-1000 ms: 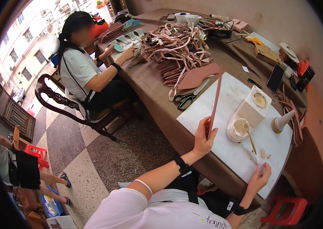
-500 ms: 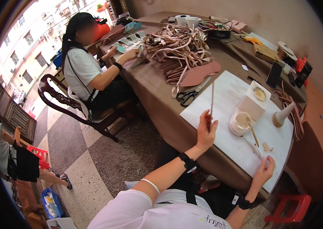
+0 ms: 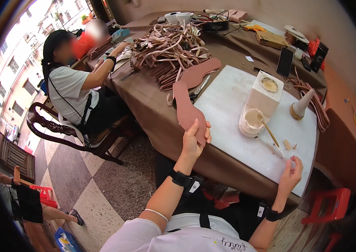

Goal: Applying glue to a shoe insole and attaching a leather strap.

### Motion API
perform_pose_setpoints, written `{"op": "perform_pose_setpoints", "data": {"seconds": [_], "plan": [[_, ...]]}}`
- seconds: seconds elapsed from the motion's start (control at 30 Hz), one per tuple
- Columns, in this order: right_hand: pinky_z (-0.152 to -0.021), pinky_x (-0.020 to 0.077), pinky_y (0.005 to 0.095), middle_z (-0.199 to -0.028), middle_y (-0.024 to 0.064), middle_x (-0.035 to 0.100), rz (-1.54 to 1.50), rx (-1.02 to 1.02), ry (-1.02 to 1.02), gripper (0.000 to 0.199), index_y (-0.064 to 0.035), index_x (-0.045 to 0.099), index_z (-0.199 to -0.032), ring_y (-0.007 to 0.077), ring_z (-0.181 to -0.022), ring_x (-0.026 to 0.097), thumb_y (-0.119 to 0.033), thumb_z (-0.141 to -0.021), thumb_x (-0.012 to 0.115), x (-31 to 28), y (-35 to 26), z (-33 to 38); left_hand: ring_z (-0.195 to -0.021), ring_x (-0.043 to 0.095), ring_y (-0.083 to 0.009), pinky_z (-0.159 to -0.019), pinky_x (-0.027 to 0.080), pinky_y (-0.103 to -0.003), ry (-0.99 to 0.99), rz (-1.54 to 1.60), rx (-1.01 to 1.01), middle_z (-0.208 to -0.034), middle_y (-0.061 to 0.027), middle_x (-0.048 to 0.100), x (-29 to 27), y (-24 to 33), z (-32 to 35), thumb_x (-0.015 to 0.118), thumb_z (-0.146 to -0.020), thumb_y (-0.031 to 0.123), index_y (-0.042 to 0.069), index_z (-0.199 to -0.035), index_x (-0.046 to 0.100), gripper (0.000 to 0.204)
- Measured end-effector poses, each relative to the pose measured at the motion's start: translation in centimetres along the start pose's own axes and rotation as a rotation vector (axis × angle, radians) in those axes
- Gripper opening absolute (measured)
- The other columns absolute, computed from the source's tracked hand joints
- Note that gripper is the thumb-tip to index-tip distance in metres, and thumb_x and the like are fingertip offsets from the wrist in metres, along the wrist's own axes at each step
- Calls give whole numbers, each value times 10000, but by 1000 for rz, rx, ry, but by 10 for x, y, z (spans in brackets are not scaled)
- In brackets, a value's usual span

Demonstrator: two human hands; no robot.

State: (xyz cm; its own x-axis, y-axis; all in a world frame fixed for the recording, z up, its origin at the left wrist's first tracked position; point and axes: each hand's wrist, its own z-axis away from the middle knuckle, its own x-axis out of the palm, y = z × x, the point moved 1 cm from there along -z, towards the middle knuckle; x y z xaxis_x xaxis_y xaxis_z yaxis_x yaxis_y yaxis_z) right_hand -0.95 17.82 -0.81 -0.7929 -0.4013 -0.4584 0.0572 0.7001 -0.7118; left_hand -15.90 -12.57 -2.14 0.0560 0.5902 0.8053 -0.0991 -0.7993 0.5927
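Observation:
My left hand (image 3: 195, 140) grips the near end of a reddish-brown insole (image 3: 187, 110), thumb on top, its flat face turned up. The insole is held above the table's front edge. Close by lies another brown insole (image 3: 203, 70), partly covered by the held one. On a white board, my right hand (image 3: 290, 173) has its fingers curled at the pale end of a thin brush (image 3: 271, 134). The brush slants out of a white glue pot (image 3: 248, 130); its tip is inside the pot.
Behind the pot, a white block-shaped container (image 3: 265, 93) and a white cone (image 3: 302, 105) stand on the board (image 3: 224, 92). A heap of leather strips (image 3: 165, 46), scissors (image 3: 202, 86) and a phone (image 3: 285, 61) lie farther back. A co-worker (image 3: 70, 71) sits at the left; a red stool (image 3: 329, 206) stands right.
My left hand has turned the insole from edge-on to flat-side up and moved left with it. My right hand stays by the brush end. The whole view has shifted.

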Motion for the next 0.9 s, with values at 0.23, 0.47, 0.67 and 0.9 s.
{"op": "perform_pose_setpoints", "data": {"seconds": [0.23,0.47,0.67,0.9], "plan": [[-731,427,287,-1062,83,611,8,36,1,217,-4,589,-1075,197,-963,570,-65,-867,585,1,6,1,-637,507,-148,-549,460,-316,-31,-40,123,-931,-128,555,3,-6,3,396,-989,317,-3,-989,494,335],[-728,434,276,-1047,75,615,-24,25,21,207,-8,595,-1067,183,-947,574,-69,-870,587,2,2,1,-645,509,-156,-601,484,-328,-152,-140,79,-971,-141,548,1,1,2,383,-993,332,-3,-1018,482,351],[-735,437,266,-1038,67,614,-92,45,55,198,-9,604,-1061,165,-944,574,-74,-874,584,2,7,0,-663,519,-174,-691,491,-365,39,290,-11,-985,-162,540,6,13,-7,390,-993,325,-4,-1084,465,349],[-729,445,266,-1039,72,610,-17,51,17,182,-2,608,-1048,167,-931,573,-79,-887,572,2,1,2,-743,496,-166,-770,446,-370,-133,320,12,-1151,-134,489,-3,5,-15,422,-983,301,53,-1181,440,318]]}}
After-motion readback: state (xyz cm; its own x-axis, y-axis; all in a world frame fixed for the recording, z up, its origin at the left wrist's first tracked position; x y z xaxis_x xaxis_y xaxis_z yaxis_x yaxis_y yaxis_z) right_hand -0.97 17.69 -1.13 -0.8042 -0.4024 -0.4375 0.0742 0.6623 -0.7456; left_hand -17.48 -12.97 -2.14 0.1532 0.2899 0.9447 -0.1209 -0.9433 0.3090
